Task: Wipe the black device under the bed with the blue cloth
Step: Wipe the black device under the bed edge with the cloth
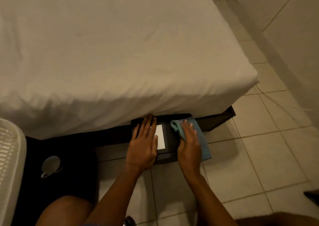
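Head view, hands [165, 144] flat on black device [170, 136], blue cloth [201, 139]

One bed [112, 44] with one white sheet over the mattress. One black device [170, 136] sticking out from under it, carrying one white rectangular label [160, 136]. One blue cloth [201, 137]. Two hands: one left hand [144, 146], one right hand [189, 144], each with one bare forearm in view. One pale cup [51, 165] with one handle, on one dark mat [69, 156]. One white slatted basket [10, 165] at the left edge. One thin white cable [276, 103] across the tiled floor [259, 165]. One knee, bottom left.
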Motion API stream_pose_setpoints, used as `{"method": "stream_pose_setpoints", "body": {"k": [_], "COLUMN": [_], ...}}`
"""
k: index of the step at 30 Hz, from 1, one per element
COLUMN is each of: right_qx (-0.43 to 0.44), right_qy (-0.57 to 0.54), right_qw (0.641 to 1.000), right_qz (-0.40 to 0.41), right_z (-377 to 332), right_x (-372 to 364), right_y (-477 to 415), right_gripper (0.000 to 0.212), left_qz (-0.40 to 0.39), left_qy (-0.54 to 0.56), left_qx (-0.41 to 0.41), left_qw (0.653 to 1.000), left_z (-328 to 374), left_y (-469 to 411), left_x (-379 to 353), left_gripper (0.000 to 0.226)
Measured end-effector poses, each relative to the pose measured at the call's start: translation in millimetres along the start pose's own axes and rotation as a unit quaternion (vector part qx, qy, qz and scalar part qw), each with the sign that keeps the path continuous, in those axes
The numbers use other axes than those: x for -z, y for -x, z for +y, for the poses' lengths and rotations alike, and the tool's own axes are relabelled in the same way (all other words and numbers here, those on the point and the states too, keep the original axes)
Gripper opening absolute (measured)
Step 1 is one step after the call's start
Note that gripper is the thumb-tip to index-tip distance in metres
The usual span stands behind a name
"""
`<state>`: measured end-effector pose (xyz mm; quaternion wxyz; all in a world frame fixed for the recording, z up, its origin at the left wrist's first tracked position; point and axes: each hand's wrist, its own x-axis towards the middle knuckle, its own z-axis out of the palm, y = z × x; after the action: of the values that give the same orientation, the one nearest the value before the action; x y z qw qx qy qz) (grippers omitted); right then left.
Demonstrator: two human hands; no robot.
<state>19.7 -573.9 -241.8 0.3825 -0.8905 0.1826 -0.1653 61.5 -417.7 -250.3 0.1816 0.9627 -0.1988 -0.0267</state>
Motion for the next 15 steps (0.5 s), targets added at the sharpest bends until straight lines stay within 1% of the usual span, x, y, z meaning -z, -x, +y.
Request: {"method": "stream_pose_setpoints", "body": {"k": [2, 3, 5, 6, 8, 9, 12, 14, 15], "right_qx": [0.01, 0.019, 0.024, 0.011, 0.001, 0.003, -0.007, 0.01, 0.027], "right_qy": [0.002, 0.002, -0.005, -0.004, 0.006, 0.007, -0.002, -0.004, -0.01], "right_qw": [1.0, 1.0, 0.999, 0.999, 0.999, 1.0, 1.0, 1.0, 0.999], "right_qz": [-0.013, -0.017, -0.027, -0.037, -0.035, -0.03, -0.025, -0.027, -0.029], "right_z": [-1, 2, 5, 4, 5, 6, 5, 5, 7], "right_x": [0, 0, -1, 0, 6, 7, 9, 10, 11], "right_y": [38, 43, 18, -2, -33, -37, 11, 51, 54], "right_gripper": [0.065, 0.065, 0.063, 0.06, 0.052, 0.053, 0.067, 0.072, 0.071], "left_qz": [-0.001, -0.002, -0.001, 0.002, 0.004, 0.006, 0.005, 0.005, 0.007], "left_qy": [0.01, 0.011, 0.002, -0.005, -0.015, -0.016, -0.004, 0.001, 0.0], "left_qx": [0.003, 0.002, -0.001, -0.001, -0.003, -0.003, -0.003, 0.0, 0.001], "left_qw": [1.0, 1.0, 1.0, 1.0, 1.0, 1.0, 1.0, 1.0, 1.0], "left_z": [-1, -1, -1, -1, -1, -1, -1, 0, 0], "left_y": [0, 0, 0, -1, -1, 0, -1, 0, 0], "left_x": [0, 0, 0, 0, 0, -1, -2, -2, -2], "left_gripper": [0.06, 0.06, 0.06, 0.06, 0.06, 0.06, 0.06, 0.06, 0.06]}}
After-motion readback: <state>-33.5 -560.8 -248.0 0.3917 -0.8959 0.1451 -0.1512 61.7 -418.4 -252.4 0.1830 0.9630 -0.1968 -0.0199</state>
